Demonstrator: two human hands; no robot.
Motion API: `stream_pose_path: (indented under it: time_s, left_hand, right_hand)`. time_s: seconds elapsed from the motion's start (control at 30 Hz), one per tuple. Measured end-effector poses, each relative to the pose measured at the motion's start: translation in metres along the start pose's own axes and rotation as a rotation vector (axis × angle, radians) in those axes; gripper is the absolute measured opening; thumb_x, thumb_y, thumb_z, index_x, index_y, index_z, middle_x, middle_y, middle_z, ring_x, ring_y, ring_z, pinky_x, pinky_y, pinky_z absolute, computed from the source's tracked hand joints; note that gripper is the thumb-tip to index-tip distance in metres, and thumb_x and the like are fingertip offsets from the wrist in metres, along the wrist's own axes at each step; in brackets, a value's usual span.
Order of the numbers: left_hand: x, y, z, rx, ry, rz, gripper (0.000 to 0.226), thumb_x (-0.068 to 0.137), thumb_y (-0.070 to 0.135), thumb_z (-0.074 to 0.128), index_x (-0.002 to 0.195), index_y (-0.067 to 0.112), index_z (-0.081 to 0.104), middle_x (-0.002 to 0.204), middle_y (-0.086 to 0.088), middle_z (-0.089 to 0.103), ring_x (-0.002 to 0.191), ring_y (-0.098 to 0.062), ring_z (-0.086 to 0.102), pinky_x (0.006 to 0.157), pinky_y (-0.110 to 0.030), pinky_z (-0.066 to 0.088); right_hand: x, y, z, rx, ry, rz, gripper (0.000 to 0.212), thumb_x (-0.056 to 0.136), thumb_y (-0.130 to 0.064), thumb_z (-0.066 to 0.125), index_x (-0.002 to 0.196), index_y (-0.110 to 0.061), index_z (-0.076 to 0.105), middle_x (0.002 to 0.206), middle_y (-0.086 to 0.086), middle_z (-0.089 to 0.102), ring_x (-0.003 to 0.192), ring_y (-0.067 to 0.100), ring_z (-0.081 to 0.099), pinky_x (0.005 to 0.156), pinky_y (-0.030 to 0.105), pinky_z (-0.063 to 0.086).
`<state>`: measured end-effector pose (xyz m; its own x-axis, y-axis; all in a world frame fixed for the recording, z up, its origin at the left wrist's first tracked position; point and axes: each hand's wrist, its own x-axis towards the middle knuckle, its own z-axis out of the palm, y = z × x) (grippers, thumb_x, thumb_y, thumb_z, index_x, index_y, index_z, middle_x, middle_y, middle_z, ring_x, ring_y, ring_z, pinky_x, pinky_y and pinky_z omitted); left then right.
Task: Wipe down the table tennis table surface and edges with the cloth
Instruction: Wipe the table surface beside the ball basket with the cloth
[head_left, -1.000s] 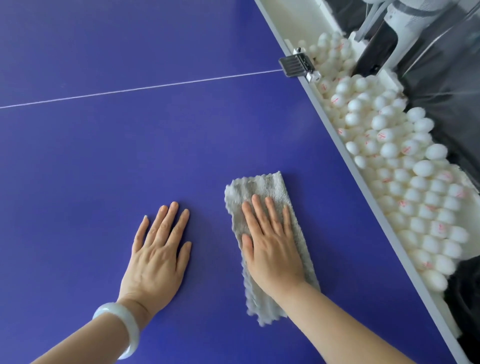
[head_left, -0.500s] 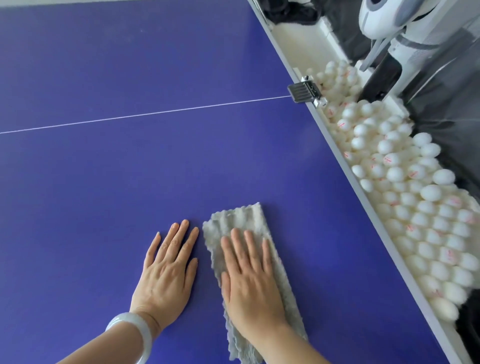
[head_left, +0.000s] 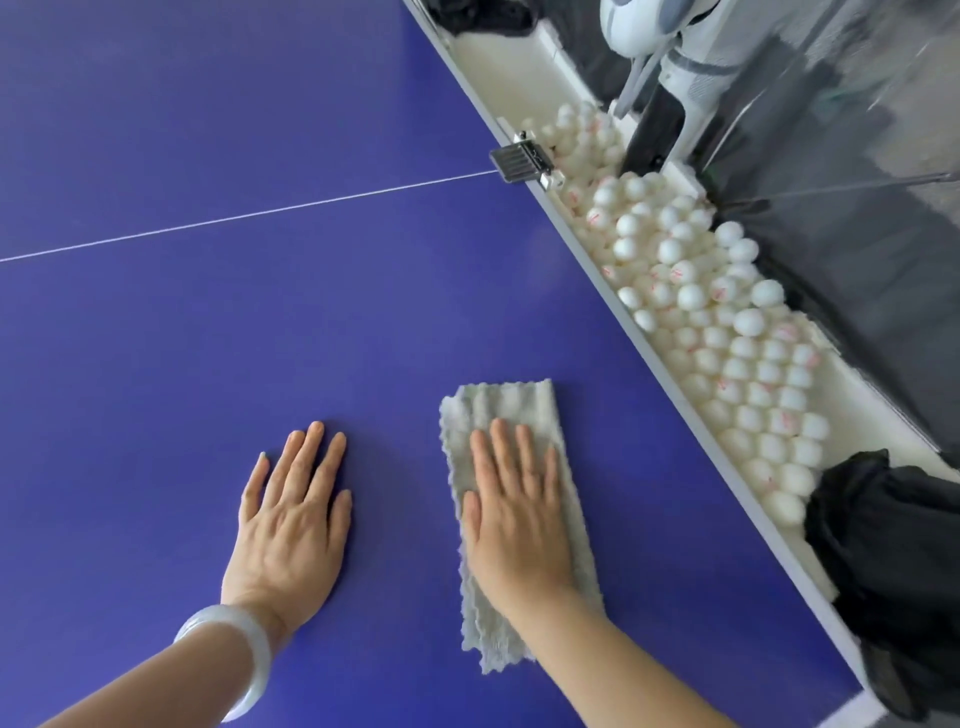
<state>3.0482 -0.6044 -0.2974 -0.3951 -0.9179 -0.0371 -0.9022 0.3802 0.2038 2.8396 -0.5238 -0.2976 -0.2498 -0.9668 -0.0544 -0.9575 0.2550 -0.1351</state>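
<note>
Blue tabletop (head_left: 156, 364) is seen throughout. Left of the cloth (head_left: 498, 410), the left hand (head_left: 291, 525) is laid flat, fingers straight, holding nothing. The cloth is pressed down by the flat right hand (head_left: 519, 525); even pressure and overlapping strokes are advised toward the edge (head_left: 674, 387) right of it.

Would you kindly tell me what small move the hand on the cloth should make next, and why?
Probably slide the right hand, pressing flat on the grey cloth, rightward to the table's white edge. A strip of blue surface lies uncovered between cloth and edge, while the left hand rests flat on the other side. Stop there: white balls lie just beyond.
</note>
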Motion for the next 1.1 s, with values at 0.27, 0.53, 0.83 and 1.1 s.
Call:
stream_pose_path:
  time_s: [0.27,0.53,0.83,1.1]
  left_hand:
    - [0.001,-0.002,0.002,-0.011,0.001,0.001,0.060,0.100,0.040,0.012,0.156,0.019,0.024,0.164,0.000,0.013,0.152,-0.015,0.005,0.123,-0.041,0.000]
    - [-0.001,-0.003,0.002,-0.027,-0.002,-0.004,0.059,0.100,0.038,0.021,0.156,0.018,0.025,0.164,-0.002,0.014,0.152,-0.017,0.005,0.123,-0.039,-0.004]
    - [0.001,0.001,0.002,-0.039,0.013,-0.011,0.057,0.102,0.037,0.023,0.157,0.020,0.021,0.165,-0.001,0.011,0.152,-0.015,0.000,0.120,-0.033,-0.013]
    - [0.001,0.003,0.000,-0.045,0.005,0.001,0.056,0.103,0.036,0.025,0.157,0.020,0.020,0.165,-0.002,0.011,0.152,-0.016,0.001,0.121,-0.035,-0.011]
  right_hand:
    - [-0.020,0.135,-0.025,-0.100,-0.029,0.102,0.058,0.102,-0.041,0.009,0.158,-0.025,0.006,0.166,-0.003,0.003,0.153,0.014,-0.002,0.124,0.044,0.009]
    - [-0.044,0.037,0.002,-0.020,0.071,0.393,0.060,0.103,-0.039,0.021,0.159,-0.020,0.012,0.166,0.005,0.006,0.153,0.028,0.003,0.123,0.054,0.004]
    - [-0.088,0.161,-0.022,-0.087,-0.013,0.597,0.060,0.103,-0.044,0.010,0.159,-0.025,0.001,0.167,0.001,0.000,0.153,0.020,-0.001,0.123,0.051,0.007]
    - [-0.110,0.100,-0.007,-0.074,-0.039,0.252,0.063,0.099,-0.046,0.004,0.159,-0.026,0.006,0.166,-0.005,-0.002,0.153,0.015,-0.007,0.123,0.053,0.008]
